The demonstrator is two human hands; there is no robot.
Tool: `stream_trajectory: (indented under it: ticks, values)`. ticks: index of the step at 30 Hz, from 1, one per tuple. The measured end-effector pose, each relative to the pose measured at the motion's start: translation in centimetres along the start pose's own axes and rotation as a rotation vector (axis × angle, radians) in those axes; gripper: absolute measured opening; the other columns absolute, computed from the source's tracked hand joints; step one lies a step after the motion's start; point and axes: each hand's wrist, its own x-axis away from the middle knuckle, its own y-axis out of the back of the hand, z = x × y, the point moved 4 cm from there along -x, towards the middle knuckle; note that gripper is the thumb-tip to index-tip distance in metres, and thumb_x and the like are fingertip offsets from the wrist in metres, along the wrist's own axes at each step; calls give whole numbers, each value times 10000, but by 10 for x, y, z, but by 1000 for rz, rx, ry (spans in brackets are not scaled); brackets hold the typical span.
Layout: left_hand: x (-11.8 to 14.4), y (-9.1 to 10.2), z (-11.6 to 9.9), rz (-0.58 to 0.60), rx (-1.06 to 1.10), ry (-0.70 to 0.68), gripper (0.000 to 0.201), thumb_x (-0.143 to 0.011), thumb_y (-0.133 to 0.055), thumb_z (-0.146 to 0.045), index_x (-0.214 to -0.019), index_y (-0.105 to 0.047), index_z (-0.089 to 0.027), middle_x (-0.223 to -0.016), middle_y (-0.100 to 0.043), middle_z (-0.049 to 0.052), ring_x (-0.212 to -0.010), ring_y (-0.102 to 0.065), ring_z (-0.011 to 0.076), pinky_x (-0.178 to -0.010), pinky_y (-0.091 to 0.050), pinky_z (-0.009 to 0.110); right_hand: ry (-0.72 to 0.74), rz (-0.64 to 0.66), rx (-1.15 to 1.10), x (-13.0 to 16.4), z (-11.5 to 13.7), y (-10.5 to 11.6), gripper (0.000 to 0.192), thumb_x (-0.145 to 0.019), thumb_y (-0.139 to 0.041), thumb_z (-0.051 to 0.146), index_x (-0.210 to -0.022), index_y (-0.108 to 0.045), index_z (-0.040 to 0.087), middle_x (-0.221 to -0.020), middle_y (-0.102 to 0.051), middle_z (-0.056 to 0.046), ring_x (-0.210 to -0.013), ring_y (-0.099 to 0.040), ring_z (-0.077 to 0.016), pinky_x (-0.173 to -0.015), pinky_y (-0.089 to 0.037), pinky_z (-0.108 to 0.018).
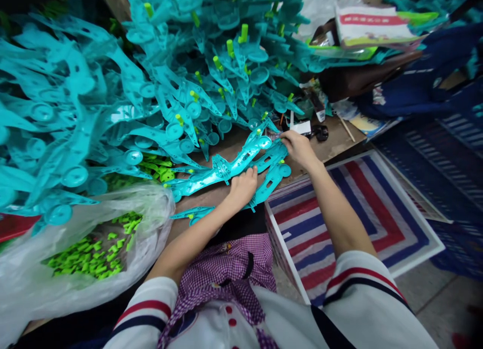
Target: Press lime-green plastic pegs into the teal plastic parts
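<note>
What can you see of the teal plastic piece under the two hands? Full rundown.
The teal plastic piece is a long flat moulded strip, glossy, with small holes along its length, a winged middle and a round disc at its far end. It lies flat and slanted on the brown table, on top of similar teal strips, at the foot of a big heap of them. The left hand presses its near edge; the right hand is at its far end, by the disc. No break shows.

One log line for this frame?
left hand: pressing teal plastic strips | right hand: gripping strip ends | green pegs: bagged, left
</note>
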Motion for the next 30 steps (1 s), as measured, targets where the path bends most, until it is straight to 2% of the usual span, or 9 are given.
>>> stream_trajectory:
  ticks: [13, 17, 20, 22, 23, 24, 26, 28, 30]
  values:
    - [-1, -1, 0, 26, 36, 5, 515, -1007, -286, -172, -1511, -321, -74, -1132, -591, 182, -947, -663, 239, -665, -527, 299, -40, 34, 14, 2, -6, -13, 274, -928, -452, 248, -1067, -676, 175, -1057, -696, -127, -985, -640, -269, -885, -488, -391]
    - [-4, 4, 1, 47, 92, 29, 502, -1019, -296, -226, -1501, -346, -97, -1175, -582, 189, -972, -664, 249, -716, -536, 322, -76, -51, -123, 9, 2, 9, 296, -918, -529, 356, -1105, -661, 168, -1135, -681, -138, -1075, -624, -275, -961, -473, -426]
    - [9, 22, 1, 36, 180, 3, 486, -1032, -304, -317, -1482, -403, -163, -1183, -595, 153, -976, -663, 247, -763, -526, 328, -295, -407, -331, 67, 31, 31, 433, -857, -633, 487, -1175, -614, 193, -1219, -643, -120, -1121, -611, -252, -988, -471, -423]
    - [26, 44, 6, -22, 237, -46, 485, -1038, -291, -354, -1481, -419, -203, -1169, -605, 129, -982, -656, 236, -791, -514, 324, -579, -661, -524, 130, 64, 23, 402, -853, -629, 527, -1090, -618, 203, -1058, -675, -77, -970, -652, -208, -914, -509, -397]
    - [35, 57, 11, -61, 256, -69, 481, -1041, -283, -362, -1473, -436, -216, -1159, -609, 120, -993, -649, 229, -809, -506, 319, -726, -711, -656, 160, 85, 9, 397, -839, -637, 547, -1037, -609, 204, -932, -672, -44, -852, -659, -183, -845, -529, -373]
    - [42, 69, 19, -98, 266, -84, 476, -1042, -281, -374, -1455, -465, -227, -1148, -613, 114, -1007, -642, 223, -827, -498, 313, -870, -714, -823, 186, 107, -10, 408, -817, -651, 571, -997, -594, 209, -855, -656, -21, -765, -655, -166, -764, -541, -346]
    - [47, 90, 43, -140, 242, -29, 459, -1032, -313, -419, -1365, -569, -233, -1127, -622, 109, -1033, -633, 228, -855, -483, 312, -1064, -490, -1193, 216, 155, -56, 460, -774, -688, 597, -1009, -582, 217, -916, -666, -33, -795, -683, -177, -723, -554, -333]
    - [37, 97, 70, -98, 155, 104, 478, -996, -387, -504, -1291, -627, -215, -1163, -619, 128, -1052, -632, 266, -851, -482, 334, -1106, -329, -1434, 222, 191, -87, 502, -753, -708, 610, -1048, -568, 229, -1015, -665, -44, -882, -703, -196, -757, -568, -343]
    - [20, 90, 89, 53, 64, 163, 495, -950, -464, -557, -1189, -685, -185, -1154, -635, 146, -1077, -625, 311, -842, -481, 353, -1095, -288, -1562, 212, 210, -102, 511, -733, -729, 612, -1029, -544, 238, -1023, -654, -29, -907, -708, -202, -780, -578, -355]
